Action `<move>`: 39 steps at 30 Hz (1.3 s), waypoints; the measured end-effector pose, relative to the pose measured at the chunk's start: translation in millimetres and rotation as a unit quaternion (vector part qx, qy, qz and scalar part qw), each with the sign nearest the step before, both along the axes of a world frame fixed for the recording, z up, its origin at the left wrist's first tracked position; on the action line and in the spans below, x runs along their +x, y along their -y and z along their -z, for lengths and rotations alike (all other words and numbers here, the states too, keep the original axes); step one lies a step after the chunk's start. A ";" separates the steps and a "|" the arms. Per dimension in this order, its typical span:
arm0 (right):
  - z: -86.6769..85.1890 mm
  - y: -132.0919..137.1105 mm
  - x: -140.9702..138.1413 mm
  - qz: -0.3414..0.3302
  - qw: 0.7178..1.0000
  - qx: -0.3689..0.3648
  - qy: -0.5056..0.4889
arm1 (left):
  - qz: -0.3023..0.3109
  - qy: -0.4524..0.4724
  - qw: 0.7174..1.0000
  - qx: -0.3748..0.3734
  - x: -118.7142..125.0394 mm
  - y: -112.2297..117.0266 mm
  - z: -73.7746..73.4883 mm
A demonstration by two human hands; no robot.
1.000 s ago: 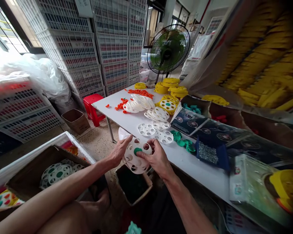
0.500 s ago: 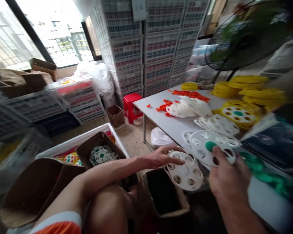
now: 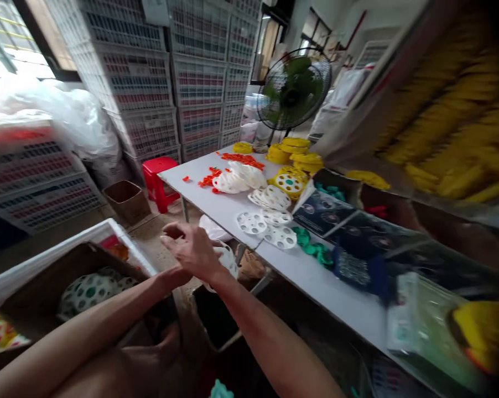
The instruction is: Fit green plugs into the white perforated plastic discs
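My right hand is stretched across in front of my left wrist. Its fingers are loosely curled and apart, and nothing shows between them. Behind it, my left hand is mostly hidden; only the left forearm shows clearly. A white plastic disc with round holes appears just right of the crossed hands, apparently in the left hand's fingers. Below the disc stands a dark-looking open carton. Holed discs, one with a green centre, lie in a brown cardboard box at the left.
A grey table bears white holed discs, green pieces, orange pieces and yellow rings. Beyond are a red stool, a standing fan and stacked crates. A white foam box is at left.
My view has swung to the right. My right hand has moved left across my left arm; the green-centred disc it held no longer shows in it. The plain white disc remains by my left hand.
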State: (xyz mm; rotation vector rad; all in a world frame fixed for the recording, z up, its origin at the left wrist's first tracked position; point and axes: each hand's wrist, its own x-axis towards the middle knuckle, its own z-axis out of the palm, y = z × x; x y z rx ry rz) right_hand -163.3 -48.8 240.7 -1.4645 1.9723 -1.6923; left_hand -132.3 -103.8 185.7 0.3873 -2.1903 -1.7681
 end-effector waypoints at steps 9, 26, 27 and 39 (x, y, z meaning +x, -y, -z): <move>32.5 -234.3 -166.9 0.375 0.821 0.354 -0.246 | 0.034 0.077 0.990 0.117 -9.0 -7.7 -8.7; 70.8 -258.9 -181.2 0.372 0.768 0.335 -0.400 | 0.020 0.035 0.988 0.150 -14.5 -13.3 -7.5; 67.3 -257.0 -177.9 0.376 0.776 0.328 -0.385 | 0.020 0.035 0.988 0.151 -14.8 -13.8 -7.8; 56.7 -207.7 -123.1 0.202 0.969 0.027 0.142 | 0.009 0.013 0.994 0.106 -12.5 -16.6 -13.2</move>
